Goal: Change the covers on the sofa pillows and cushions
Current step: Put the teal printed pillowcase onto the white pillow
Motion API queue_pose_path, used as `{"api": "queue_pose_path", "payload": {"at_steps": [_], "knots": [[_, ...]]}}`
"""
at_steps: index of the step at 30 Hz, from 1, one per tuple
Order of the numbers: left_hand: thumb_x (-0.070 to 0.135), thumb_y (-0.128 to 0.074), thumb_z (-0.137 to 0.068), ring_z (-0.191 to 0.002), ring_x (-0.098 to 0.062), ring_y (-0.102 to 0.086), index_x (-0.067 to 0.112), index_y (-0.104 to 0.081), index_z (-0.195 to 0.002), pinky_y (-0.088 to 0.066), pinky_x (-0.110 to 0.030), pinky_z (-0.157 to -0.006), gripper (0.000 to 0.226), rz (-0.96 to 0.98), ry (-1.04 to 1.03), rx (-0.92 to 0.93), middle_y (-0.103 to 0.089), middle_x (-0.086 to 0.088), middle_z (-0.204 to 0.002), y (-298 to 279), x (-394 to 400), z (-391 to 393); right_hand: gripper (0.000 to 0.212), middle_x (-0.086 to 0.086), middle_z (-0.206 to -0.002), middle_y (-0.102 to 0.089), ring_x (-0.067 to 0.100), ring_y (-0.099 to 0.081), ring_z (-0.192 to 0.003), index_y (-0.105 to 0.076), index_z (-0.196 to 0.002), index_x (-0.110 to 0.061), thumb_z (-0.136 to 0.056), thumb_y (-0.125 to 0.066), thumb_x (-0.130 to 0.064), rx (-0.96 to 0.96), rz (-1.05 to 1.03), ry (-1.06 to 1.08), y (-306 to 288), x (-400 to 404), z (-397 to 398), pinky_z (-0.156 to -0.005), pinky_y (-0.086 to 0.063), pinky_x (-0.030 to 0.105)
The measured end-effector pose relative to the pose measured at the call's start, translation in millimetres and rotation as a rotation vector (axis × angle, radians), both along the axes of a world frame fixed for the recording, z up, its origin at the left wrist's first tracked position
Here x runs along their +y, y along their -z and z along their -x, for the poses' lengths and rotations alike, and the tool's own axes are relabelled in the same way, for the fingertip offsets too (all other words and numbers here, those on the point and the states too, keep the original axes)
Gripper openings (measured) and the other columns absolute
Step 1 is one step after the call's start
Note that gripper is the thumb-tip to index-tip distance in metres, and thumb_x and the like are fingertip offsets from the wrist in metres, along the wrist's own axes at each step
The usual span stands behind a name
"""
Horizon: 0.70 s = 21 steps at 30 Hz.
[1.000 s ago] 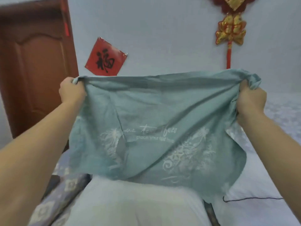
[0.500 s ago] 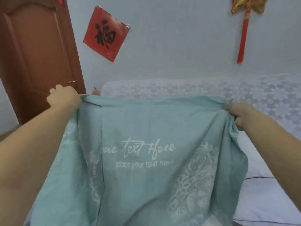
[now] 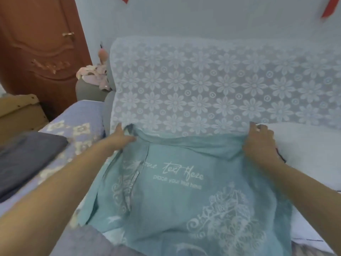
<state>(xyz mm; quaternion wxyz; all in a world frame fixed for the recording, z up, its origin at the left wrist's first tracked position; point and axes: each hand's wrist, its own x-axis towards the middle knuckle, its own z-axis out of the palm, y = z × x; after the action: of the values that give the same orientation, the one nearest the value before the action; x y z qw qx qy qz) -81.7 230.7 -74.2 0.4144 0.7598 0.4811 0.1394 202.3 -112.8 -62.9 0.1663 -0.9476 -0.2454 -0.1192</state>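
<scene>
We have the teal cover (image 3: pixel 184 200) spread flat on the sofa seat in front of us, its far edge lying against the foot of the lace-draped backrest (image 3: pixel 203 85). Our left hand (image 3: pixel 120 139) pinches the far left corner of that edge, fingers curled into the cloth; our right hand (image 3: pixel 258 143) grips the bunched far right corner the same way. A white cushion (image 3: pixel 304 145) sits just beside the right hand, and a folded grey cloth (image 3: pixel 27 154) lies well off to the left on the patterned seat.

The cover looks thin, light and limp (it wrinkles and folds wherever it is not pulled taut), so it should carry no weight but will sag and crumple the moment tension drops. Holding it by two corners of one edge, as now, seems the sensible grip. A seam or opening runs down its left third, likely the place to take hold for stuffing.
</scene>
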Motion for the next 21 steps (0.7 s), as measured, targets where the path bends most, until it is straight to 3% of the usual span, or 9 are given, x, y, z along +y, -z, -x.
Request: {"api": "queue_pose_path", "payload": {"at_steps": [2, 5, 7, 9, 11, 14, 16, 18, 21], "knots": [[0.027, -0.065, -0.09, -0.119, -0.036, -0.058, 0.017, -0.041, -0.151, -0.051, -0.045, -0.098, 0.067, -0.189, -0.053, -0.023, -0.053, -0.015, -0.139, 38.6, -36.6, 13.8, 0.049, 0.013, -0.142, -0.042, 0.035, -0.041, -0.128, -0.049, -0.141, -0.016, -0.092, -0.055, -0.012, 0.083, 0.027, -0.33, 27.5, 29.6, 53.7, -0.105, -0.037, 0.041], [0.023, -0.062, -0.092, -0.099, -0.027, -0.063, 0.018, -0.064, -0.118, -0.048, -0.036, -0.088, 0.026, -0.248, -0.174, -0.199, -0.065, -0.007, -0.109, 97.7, -105.0, 41.3, 0.035, 0.001, -0.131, -0.05, 0.021, -0.047, -0.123, -0.06, -0.128, -0.023, -0.094, -0.059, -0.022, 0.316, 0.014, -0.631, 68.9, 53.9, 144.4, -0.105, -0.037, 0.032], [0.03, -0.066, -0.092, -0.095, -0.022, -0.062, 0.021, -0.059, -0.108, -0.049, -0.036, -0.085, 0.019, -0.137, -0.187, -0.214, -0.064, 0.0, -0.102, 132.3, -148.5, 51.8, 0.032, -0.002, -0.125, -0.051, 0.017, -0.054, -0.111, -0.061, -0.125, -0.024, -0.093, -0.059, -0.022, 0.46, -0.031, -0.655, 92.0, 56.7, 188.0, -0.102, -0.041, 0.03], [0.04, -0.067, -0.089, -0.101, -0.021, -0.06, 0.02, -0.052, -0.114, -0.05, -0.039, -0.09, 0.035, 0.047, -0.207, -0.196, -0.06, 0.001, -0.11, 154.4, -178.9, 59.6, 0.029, -0.002, -0.118, -0.052, 0.012, -0.056, -0.096, -0.061, -0.121, -0.024, -0.092, -0.06, -0.018, 0.647, -0.131, -0.569, 105.0, 48.1, 216.6, -0.093, -0.044, 0.025], [0.036, -0.063, -0.094, -0.102, -0.02, -0.059, 0.016, -0.05, -0.112, -0.048, -0.037, -0.09, 0.03, 0.146, -0.202, -0.089, -0.059, 0.003, -0.107, 156.5, -196.9, 68.1, 0.026, -0.002, -0.115, -0.055, 0.01, -0.057, -0.091, -0.058, -0.116, -0.027, -0.093, -0.06, -0.016, 0.809, -0.239, -0.451, 112.6, 30.2, 236.9, -0.082, -0.046, 0.019], [0.022, -0.057, -0.098, -0.095, 0.003, -0.063, 0.022, -0.06, -0.106, -0.052, -0.037, -0.096, 0.008, 0.134, 0.214, -0.072, -0.067, 0.009, -0.102, 125.6, -241.4, 80.6, 0.025, -0.005, -0.111, -0.062, 0.01, -0.064, -0.095, -0.055, -0.117, -0.032, -0.095, -0.064, -0.023, 1.155, -0.473, -0.292, 113.8, -5.4, 263.3, -0.089, -0.055, 0.033], [0.014, -0.053, -0.098, -0.122, 0.018, -0.048, 0.032, -0.057, -0.131, -0.039, -0.021, -0.111, 0.038, 0.106, 0.653, -0.083, -0.058, 0.023, -0.135, 88.0, -281.3, 86.0, 0.024, -0.004, -0.102, -0.073, 0.012, -0.07, -0.093, -0.063, -0.116, -0.025, -0.093, -0.067, -0.019, 1.335, -0.717, -0.196, 105.2, -29.6, 270.5, -0.09, -0.057, 0.039], [0.013, -0.052, -0.098, -0.14, 0.019, -0.025, 0.038, -0.042, -0.149, -0.023, -0.016, -0.119, 0.057, 0.032, 0.959, 0.01, -0.032, 0.035, -0.154, 62.5, -304.3, 86.3, 0.018, 0.001, -0.088, -0.077, 0.011, -0.073, -0.081, -0.071, -0.102, -0.016, -0.091, -0.063, -0.005, 1.224, -0.831, -0.128, 94.2, -55.4, 266.6, -0.073, -0.057, 0.03], [0.025, -0.057, -0.098, -0.132, 0.007, -0.043, 0.038, -0.051, -0.141, -0.035, -0.017, -0.112, 0.046, -0.256, 0.877, 0.037, -0.047, 0.027, -0.145, 34.2, -302.1, 76.6, 0.034, -0.003, -0.085, -0.077, 0.012, -0.073, -0.082, -0.075, -0.093, -0.018, -0.093, -0.05, 0.006, 0.974, -0.913, -0.083, 69.3, -89.6, 252.1, -0.066, -0.053, 0.022]]}}
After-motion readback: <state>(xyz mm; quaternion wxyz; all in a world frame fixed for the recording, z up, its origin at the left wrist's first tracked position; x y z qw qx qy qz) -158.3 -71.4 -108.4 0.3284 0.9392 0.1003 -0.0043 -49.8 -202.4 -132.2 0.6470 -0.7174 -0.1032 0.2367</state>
